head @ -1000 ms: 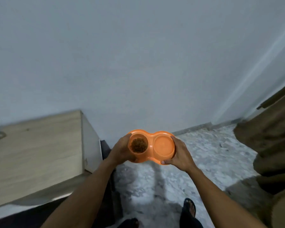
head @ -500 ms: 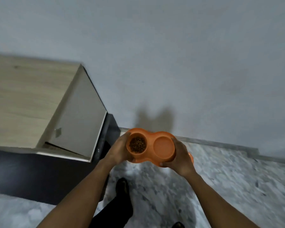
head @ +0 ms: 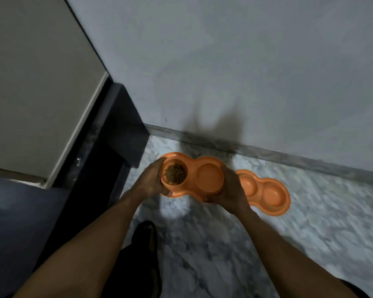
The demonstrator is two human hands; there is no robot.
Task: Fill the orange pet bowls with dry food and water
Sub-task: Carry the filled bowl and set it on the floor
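I hold the orange double bowl (head: 193, 168) level in the air above the marble floor (head: 310, 233), close to the wall. My left hand (head: 149, 181) is wrapped round the end with the dry food (head: 175, 171), and my right hand (head: 230, 190) round the other end. Whether that second well holds water I cannot tell. A second orange bowl (head: 267, 192) lies on the floor just beside. The plastic should be light, stiff and a bit slick. I judge a grip under the rim at both ends keeps it flat, since tilting would spill.
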